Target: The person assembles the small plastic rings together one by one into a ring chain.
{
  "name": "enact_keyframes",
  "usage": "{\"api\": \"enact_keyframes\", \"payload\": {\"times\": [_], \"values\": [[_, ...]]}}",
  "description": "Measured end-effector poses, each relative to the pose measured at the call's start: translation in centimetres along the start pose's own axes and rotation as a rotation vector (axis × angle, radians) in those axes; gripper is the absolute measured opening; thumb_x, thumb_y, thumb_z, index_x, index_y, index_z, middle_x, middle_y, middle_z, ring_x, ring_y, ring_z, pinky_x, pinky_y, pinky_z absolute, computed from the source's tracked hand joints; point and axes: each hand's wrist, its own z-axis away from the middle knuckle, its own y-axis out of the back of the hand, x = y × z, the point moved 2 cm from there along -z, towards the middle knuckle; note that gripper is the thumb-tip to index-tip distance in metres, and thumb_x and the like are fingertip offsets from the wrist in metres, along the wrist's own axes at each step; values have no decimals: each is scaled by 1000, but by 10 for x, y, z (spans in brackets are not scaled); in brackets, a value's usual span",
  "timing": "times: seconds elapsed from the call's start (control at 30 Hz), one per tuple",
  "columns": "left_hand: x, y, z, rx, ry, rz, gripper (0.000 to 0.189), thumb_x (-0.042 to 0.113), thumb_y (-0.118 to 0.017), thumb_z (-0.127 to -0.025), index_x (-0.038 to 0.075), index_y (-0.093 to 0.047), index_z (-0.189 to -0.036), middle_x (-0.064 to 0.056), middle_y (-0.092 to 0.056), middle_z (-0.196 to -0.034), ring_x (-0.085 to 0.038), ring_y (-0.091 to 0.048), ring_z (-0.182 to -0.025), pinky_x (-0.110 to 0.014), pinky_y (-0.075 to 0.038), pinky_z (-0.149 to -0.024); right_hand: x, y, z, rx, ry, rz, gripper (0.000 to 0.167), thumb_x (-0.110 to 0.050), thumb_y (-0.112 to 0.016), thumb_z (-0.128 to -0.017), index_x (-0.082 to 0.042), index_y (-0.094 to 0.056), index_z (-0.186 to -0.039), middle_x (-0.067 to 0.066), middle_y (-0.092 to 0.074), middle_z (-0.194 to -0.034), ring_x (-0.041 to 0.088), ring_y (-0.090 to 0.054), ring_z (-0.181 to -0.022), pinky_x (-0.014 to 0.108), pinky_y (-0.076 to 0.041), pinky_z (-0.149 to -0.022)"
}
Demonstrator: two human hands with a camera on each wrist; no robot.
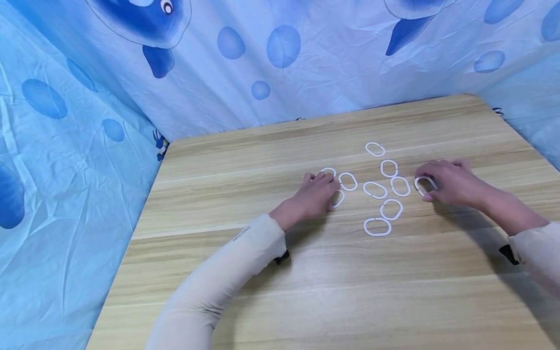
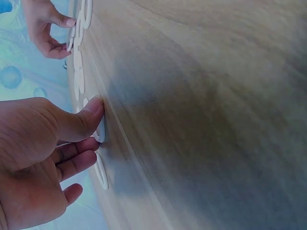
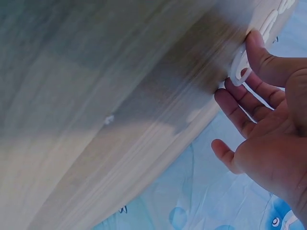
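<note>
Several white oval rings, each with a small gap in its band, lie on the wooden table. My left hand (image 1: 317, 194) reaches over the left end of the group. Its thumb and fingertips pinch a white oval ring (image 2: 101, 130), whose right edge shows beside the fingers in the head view. Another ring (image 2: 101, 172) lies just past those fingers, partly hidden by the hand in the head view. On the right side, my right hand (image 1: 452, 182) holds a white oval ring (image 3: 235, 72) between thumb and fingers, its edge close to the tabletop.
Between the hands, more rings (image 1: 375, 234) lie flat, some touching. The wooden table (image 1: 306, 301) has its far edge against a blue sea-print curtain (image 1: 306, 87). A similar curtain hangs along the left side.
</note>
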Motion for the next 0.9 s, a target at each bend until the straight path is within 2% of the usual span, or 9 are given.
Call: {"api": "enact_keyframes", "payload": {"times": [0.17,0.23,0.33,0.43,0.57,0.9], "values": [[0,4,0,-36,10,15,43,24,-75,-83,14,-58,-120,1,-48,-119,-18,-41,-114,-44,-29,-101,-2,-1,1,-8,1,23,49,-14,-86,-68,-3,-63,-110,20,-62,-110,40,-53,-108,62,-25,-87],[0,5,0,-42,8,34,47,23,-75,-83,15,-55,-124,0,-48,-118,-19,-41,-114,-44,-30,-99,-2,-1,2,-24,-1,31,49,-15,-85,-69,-2,-63,-110,20,-61,-110,41,-52,-108,63,-24,-88],[0,5,0,-45,-4,64,57,20,-75,-83,21,-50,-134,1,-49,-124,-18,-42,-118,-43,-31,-97,-2,0,2,-45,-3,38,49,-15,-84,-70,-1,-62,-112,22,-60,-110,42,-52,-108,65,-23,-89],[-1,5,1,-37,-30,69,61,18,-75,-83,27,-49,-138,3,-50,-129,-17,-41,-122,-43,-31,-96,-2,0,2,-53,-4,42,49,-15,-84,-71,-1,-62,-112,21,-60,-110,43,-52,-108,65,-23,-89],[-1,6,2,-18,-58,57,54,19,-76,-82,29,-58,-132,6,-53,-127,-15,-42,-119,-43,-29,-96,-2,0,2,-53,-3,50,48,-16,-84,-70,-1,-63,-111,22,-61,-109,42,-52,-108,65,-24,-89],[-1,4,2,26,-60,56,51,21,-79,-79,25,-62,-127,6,-57,-119,-14,-46,-113,-40,-31,-94,-3,1,2,-58,10,100,49,-20,-82,-73,2,-64,-113,24,-60,-107,42,-53,-106,65,-25,-91]]}}
